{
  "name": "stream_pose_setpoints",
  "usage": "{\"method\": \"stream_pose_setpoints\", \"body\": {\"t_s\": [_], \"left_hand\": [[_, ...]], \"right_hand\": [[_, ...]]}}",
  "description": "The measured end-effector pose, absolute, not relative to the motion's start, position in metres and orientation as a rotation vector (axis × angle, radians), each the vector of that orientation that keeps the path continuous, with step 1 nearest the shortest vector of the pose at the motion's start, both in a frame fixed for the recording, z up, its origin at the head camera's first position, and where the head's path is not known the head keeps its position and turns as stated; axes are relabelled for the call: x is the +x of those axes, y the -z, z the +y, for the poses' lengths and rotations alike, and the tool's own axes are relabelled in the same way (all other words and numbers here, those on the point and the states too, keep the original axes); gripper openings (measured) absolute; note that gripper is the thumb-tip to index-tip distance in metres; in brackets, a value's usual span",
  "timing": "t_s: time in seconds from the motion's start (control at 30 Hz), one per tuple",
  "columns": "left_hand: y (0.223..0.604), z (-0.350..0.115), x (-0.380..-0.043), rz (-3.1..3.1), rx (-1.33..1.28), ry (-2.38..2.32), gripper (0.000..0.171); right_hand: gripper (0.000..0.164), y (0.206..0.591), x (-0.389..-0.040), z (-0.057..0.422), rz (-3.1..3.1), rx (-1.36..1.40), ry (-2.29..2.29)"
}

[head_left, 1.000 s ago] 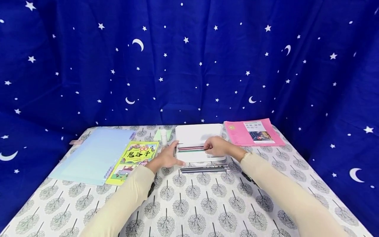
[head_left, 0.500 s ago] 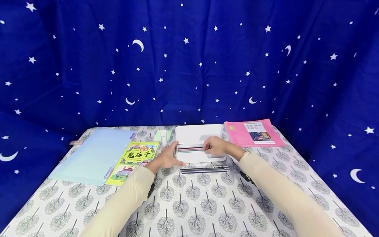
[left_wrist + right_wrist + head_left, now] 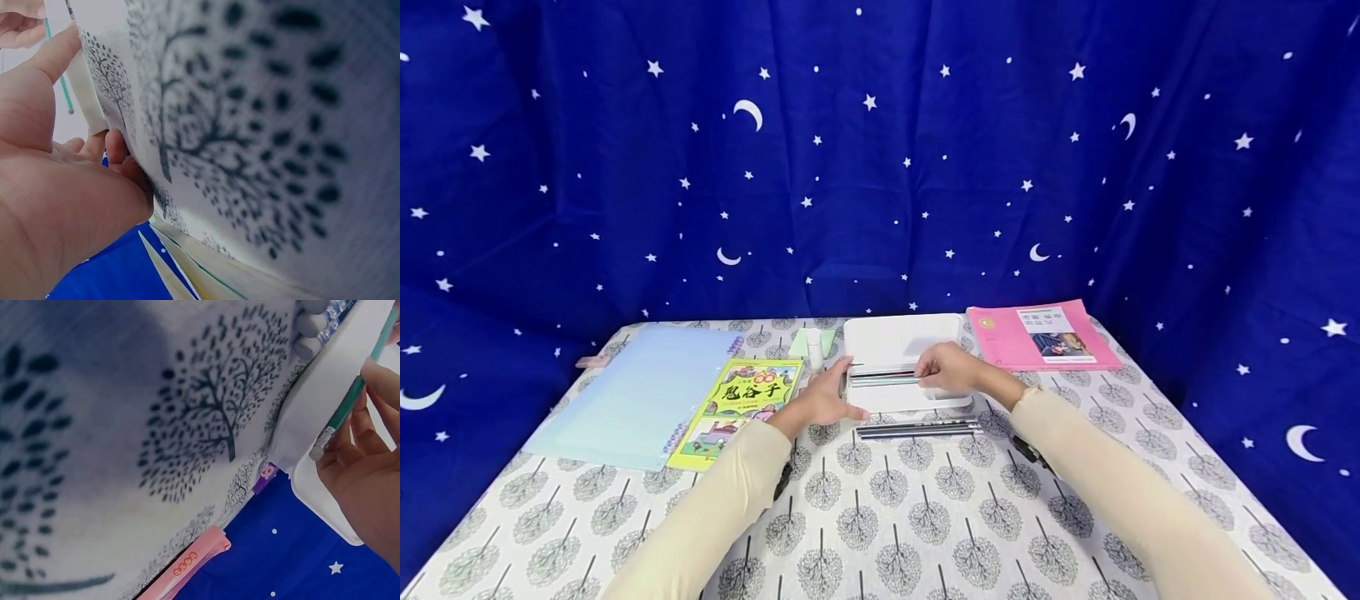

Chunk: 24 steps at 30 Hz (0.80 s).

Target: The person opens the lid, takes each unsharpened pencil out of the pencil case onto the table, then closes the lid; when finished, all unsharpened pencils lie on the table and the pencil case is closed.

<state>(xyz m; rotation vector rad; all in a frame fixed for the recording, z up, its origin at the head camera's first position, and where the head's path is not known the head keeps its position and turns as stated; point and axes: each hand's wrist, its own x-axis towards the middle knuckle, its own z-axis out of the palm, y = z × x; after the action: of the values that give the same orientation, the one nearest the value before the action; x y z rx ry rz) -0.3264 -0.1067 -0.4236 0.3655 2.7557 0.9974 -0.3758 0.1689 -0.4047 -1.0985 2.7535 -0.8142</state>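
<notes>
A white pencil case (image 3: pixel 887 401) lies with its lid (image 3: pixel 901 335) raised at the back. Several pencils (image 3: pixel 880 372) lie lengthwise inside it. My right hand (image 3: pixel 950 368) is over the case's right half and pinches a green pencil (image 3: pixel 345 407) between thumb and fingers, near its white eraser end. At the case's left end, my left hand (image 3: pixel 827 396) spans the corner, thumb on the near side and fingers towards the far side, holding it. More dark pencils (image 3: pixel 917 429) lie in a row on the cloth in front of the case.
A yellow comic-style book (image 3: pixel 733 408) and a pale blue spiral folder (image 3: pixel 632 396) lie at left. Behind my left hand stand a white glue-stick-like tube (image 3: pixel 816 348) and green paper (image 3: pixel 800 342). A pink book (image 3: pixel 1000 342) lies back right, before a blue starry curtain (image 3: pixel 880 167).
The green pencil has shifted slightly within the case, along with a tiny movement of my right hand. My left hand stays in place on the case.
</notes>
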Motion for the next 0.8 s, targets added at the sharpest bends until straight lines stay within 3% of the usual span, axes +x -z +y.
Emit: {"method": "stream_pose_setpoints", "body": {"t_s": [0.47, 0.8], "left_hand": [[0.422, -0.107, -0.327, 2.753, 0.353, -0.996, 0.113], [0.421, -0.107, -0.326, 2.761, 0.361, -0.979, 0.111]], "right_hand": [[0.009, 0.384, -0.336, 0.188, 2.723, -1.128, 0.908], [0.007, 0.394, -0.299, 0.197, 2.626, -1.101, 1.045]]}}
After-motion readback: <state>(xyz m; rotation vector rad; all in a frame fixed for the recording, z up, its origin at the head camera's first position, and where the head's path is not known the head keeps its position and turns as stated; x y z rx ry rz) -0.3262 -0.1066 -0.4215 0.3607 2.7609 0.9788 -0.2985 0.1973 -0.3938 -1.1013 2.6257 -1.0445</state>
